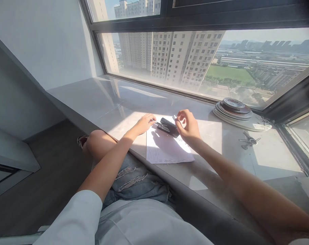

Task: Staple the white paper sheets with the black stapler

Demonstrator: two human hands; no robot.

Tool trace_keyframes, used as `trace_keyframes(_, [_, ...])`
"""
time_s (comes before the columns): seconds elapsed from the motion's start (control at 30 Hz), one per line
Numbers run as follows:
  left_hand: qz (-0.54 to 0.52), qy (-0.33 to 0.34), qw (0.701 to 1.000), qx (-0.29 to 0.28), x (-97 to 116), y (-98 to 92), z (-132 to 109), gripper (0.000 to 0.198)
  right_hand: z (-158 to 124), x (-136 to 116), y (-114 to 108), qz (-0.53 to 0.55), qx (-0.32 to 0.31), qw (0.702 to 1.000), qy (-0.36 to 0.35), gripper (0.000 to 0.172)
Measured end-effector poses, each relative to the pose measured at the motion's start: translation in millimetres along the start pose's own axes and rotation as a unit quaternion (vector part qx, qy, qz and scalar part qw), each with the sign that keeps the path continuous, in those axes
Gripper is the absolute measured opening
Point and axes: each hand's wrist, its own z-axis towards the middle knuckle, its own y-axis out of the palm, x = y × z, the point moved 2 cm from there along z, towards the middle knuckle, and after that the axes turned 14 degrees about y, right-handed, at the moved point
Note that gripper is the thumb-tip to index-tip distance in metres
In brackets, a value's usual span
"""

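Black and part metallic, a stapler (pixel 171 128) lies in two long, spread parts across the far half of a stack of white paper (pixel 166 154), between the person's two hands and close to both; a narrow silvery piece (pixel 158 123) sticks out at its left end, and the dark shadow beneath falls over the sunlit top sheet, which bears rows of fine print; the left hand (pixel 145 124) reaches in palm down from the left, its fingers bent together and their tips at that silvery end, though I cannot tell whether they grip it or merely touch it; the right hand (pixel 189 126) is raised at the stapler's other end, thumb and forefinger curled toward each other, grasping a small pale strip (pixel 174 117) at the fingertips, too small to identify further; the paper rests near the front edge of a glossy pale windowsill (pixel 208 160); farther right, by the glass, stands a stack of plates (pixel 232 112) topped by a brown-rimmed dish, and nearer than these sits a silvery object with splayed legs (pixel 249 139), its kind unclear; beyond the dark-framed window (pixel 162 25) rise pale tower blocks (pixel 175 56) beside a green field (pixel 229 73); below, ripped denim shorts (pixel 134 178) and a white shirt (pixel 146 223) show.
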Motion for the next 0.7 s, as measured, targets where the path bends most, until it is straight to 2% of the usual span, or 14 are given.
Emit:
trace_keyframes(0.13, [-0.006, 0.016, 1.000, -0.002, 1, -0.7, 0, 0.014, -1, 35, 18, -0.125, -0.032, 0.990, -0.052, 0.022])
trace_keyframes(0.33, [-0.007, 0.003, 1.000, -0.015, 5, -3.1, 0, 0.016, -3, 63, 33, -0.113, -0.068, 0.991, -0.030, 0.032])
trace_keyframes(0.53, [-0.019, -0.030, 0.999, 0.036, 3, -7.5, -5, 0.016, -2, 72, 41, -0.064, -0.125, 0.990, 0.015, 0.029])
trace_keyframes(0.63, [-0.069, -0.066, 0.994, 0.060, 3, -9.9, -13, 0.027, -2, 71, 40, -0.052, -0.130, 0.990, 0.032, 0.027])
trace_keyframes(0.7, [-0.128, -0.079, 0.987, 0.054, 8, -9.0, -18, 0.040, -3, 69, 39, -0.044, -0.132, 0.990, 0.032, 0.025])
